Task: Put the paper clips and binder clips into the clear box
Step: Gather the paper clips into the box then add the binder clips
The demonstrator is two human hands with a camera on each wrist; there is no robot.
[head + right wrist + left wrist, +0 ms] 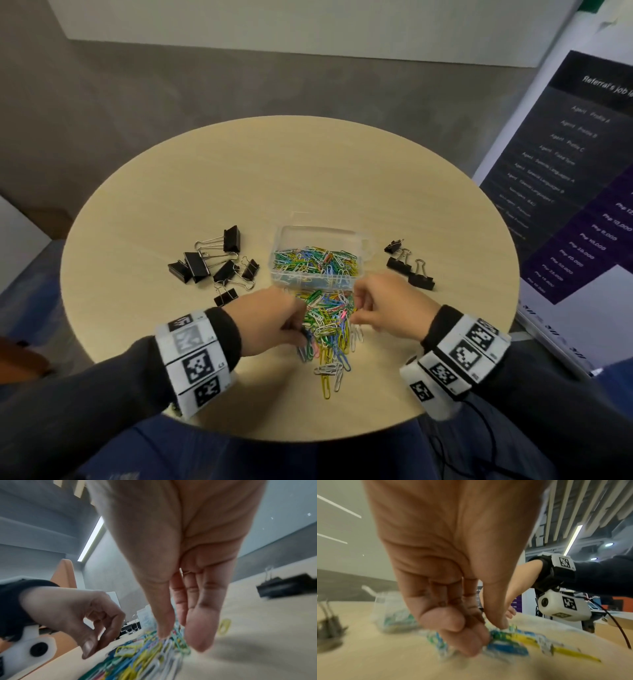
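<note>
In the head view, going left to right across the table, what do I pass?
Left group of binder clips → left hand → pile of paper clips in front of the clear box → right hand → right group of binder clips.

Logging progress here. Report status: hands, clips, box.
Left hand pinches paper clips from the pile; right hand open, fingers on it. Clear box partly filled. Binder clips still on table.

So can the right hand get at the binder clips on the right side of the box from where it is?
Probably yes: the right hand is at the paper clips, and nothing lies between it and those binder clips.
</note>
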